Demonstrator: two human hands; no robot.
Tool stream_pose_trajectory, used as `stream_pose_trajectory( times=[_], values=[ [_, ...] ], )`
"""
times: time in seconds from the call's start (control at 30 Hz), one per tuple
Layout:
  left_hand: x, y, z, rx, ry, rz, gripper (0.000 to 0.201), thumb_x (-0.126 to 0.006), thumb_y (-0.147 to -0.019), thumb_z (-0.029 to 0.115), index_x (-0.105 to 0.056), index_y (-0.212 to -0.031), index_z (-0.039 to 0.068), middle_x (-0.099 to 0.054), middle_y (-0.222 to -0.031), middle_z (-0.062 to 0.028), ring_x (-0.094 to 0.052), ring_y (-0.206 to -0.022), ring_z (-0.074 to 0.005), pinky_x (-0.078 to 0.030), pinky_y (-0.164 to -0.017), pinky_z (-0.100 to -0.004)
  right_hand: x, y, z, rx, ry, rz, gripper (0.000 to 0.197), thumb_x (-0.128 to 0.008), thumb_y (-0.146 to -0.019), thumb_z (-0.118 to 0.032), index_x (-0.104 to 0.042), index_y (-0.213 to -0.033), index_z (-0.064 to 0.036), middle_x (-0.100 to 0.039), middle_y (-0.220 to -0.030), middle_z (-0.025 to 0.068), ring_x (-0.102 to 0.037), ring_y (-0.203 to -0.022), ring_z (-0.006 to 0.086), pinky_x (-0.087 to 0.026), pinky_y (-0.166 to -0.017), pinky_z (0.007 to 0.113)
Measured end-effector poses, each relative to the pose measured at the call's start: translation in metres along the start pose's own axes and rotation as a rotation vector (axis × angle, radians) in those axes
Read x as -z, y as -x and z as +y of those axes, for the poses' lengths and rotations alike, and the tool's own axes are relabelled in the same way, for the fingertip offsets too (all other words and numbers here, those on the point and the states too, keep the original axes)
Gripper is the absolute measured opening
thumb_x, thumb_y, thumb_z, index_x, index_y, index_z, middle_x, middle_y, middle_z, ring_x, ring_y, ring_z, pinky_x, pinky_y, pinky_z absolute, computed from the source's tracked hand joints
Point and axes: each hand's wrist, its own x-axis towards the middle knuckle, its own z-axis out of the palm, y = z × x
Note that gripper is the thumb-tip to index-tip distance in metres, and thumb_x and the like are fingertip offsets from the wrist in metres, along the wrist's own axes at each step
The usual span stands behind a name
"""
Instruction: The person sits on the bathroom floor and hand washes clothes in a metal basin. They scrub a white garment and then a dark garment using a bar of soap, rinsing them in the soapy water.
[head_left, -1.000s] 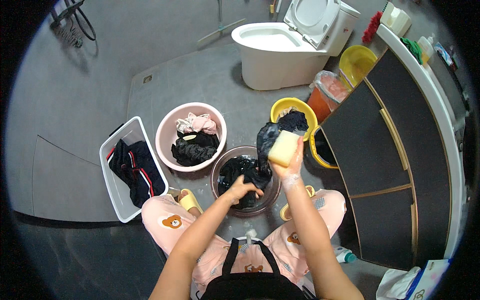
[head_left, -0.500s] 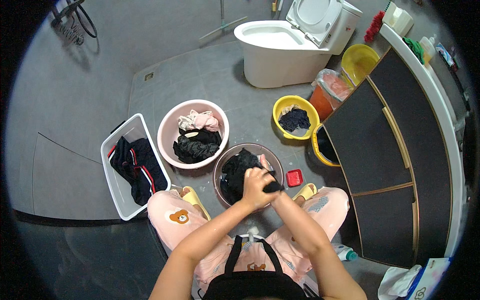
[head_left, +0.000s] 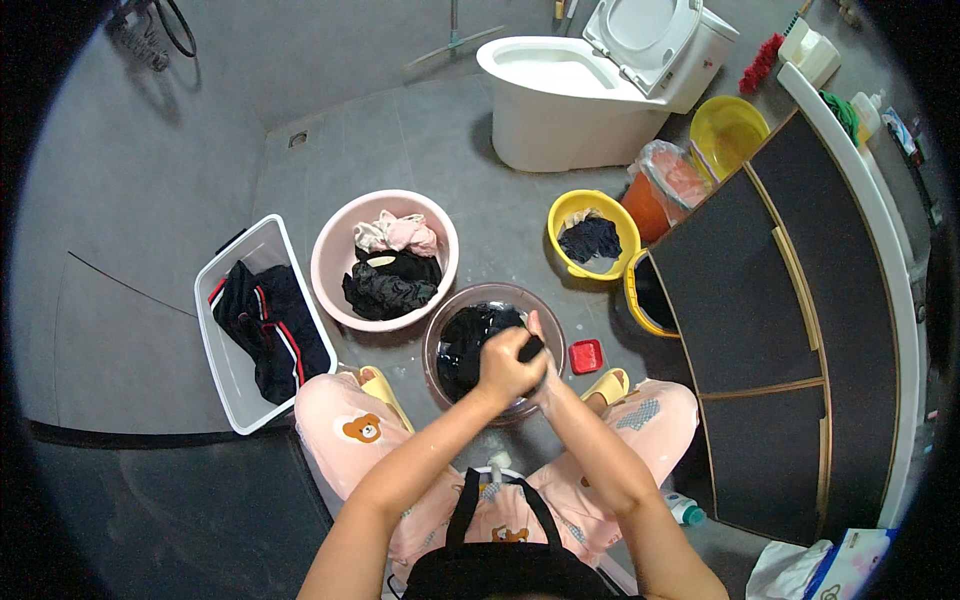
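Clasping black cloth (head_left: 531,348) between curled left hand (head_left: 507,363) and right hand (head_left: 546,376), above near brown basin (head_left: 431,370); apparently mid-scrub, likely needing firm pressure for the next stroke.

The black garment (head_left: 465,345) is cloth, the basin (head_left: 431,350) glossy plastic.

Open floor (head_left: 505,235) ahead, 2 flanking obstacles (tub (head_left: 334,255), bucket (head_left: 630,236))

even, fairly bright light leaves a soft shadow beside the toilet (head_left: 580,120), and fisheye distortion bows the countertop (head_left: 908,300).
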Motion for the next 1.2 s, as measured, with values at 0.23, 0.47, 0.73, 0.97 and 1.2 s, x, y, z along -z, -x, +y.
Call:
stream_pose_trajectory(
  times=[0.23,0.47,0.73,0.97,1.2],
  values=[
    [0.016,-0.02,-0.038,0.273,-0.157,0.299,0.015,-0.057,-0.068,0.006,-0.05,-0.079,0.0,-0.052,-0.076,-0.016,-0.052,-0.072,-0.0307,-0.041,-0.067,-0.0367,-0.072,0.035,0.004,0.165,0.492,0.296,0.057,-0.037,-0.087,-0.048,-0.035,-0.123,-0.0046,-0.045,-0.114,0.006,-0.043,-0.104,0.0151,-0.033,-0.089,0.027],
    [0.005,0.002,0.018,0.067,-0.069,-0.003,0.013,-0.06,-0.06,0.013,-0.055,-0.067,0.004,-0.052,-0.067,-0.0133,-0.055,-0.065,-0.0305,-0.044,-0.062,-0.0338,-0.038,0.015,-0.013,-0.176,-0.075,0.159,0.051,-0.04,-0.079,-0.061,-0.057,-0.074,-0.0137,-0.054,-0.065,0.0009,-0.054,-0.059,0.0123,-0.046,-0.057,0.028],
    [0.013,-0.02,-0.044,0.232,-0.12,0.161,0.017,-0.057,-0.062,0.014,-0.052,-0.06,-0.003,-0.053,-0.058,-0.0199,-0.054,-0.051,-0.03,-0.042,-0.048,-0.0361,-0.045,0.027,0.016,0.105,0.478,0.286,0.052,-0.037,-0.084,-0.053,-0.048,-0.109,-0.0081,-0.054,-0.085,0.003,-0.052,-0.075,0.0088,-0.044,-0.066,0.024],
    [-0.002,0.005,0.004,0.013,-0.083,-0.064,0.016,-0.058,-0.06,0.016,-0.055,-0.061,0.001,-0.054,-0.061,-0.0162,-0.054,-0.054,-0.0323,-0.044,-0.051,-0.0347,0.01,0.004,-0.007,0.089,0.42,0.259,0.056,-0.04,-0.079,-0.06,-0.053,-0.101,-0.0098,-0.055,-0.082,0.0024,-0.054,-0.076,0.0126,-0.044,-0.069,0.029],
    [0.005,-0.007,-0.057,0.303,-0.082,0.234,0.019,-0.055,-0.063,0.014,-0.055,-0.062,-0.005,-0.052,-0.054,-0.02,-0.054,-0.047,-0.0287,-0.042,-0.049,-0.0346,-0.044,0.027,0.007,0.057,0.474,0.27,0.059,-0.036,-0.084,-0.054,-0.046,-0.113,-0.0042,-0.05,-0.105,0.0061,-0.049,-0.093,0.0138,-0.038,-0.083,0.027]
  ],
)
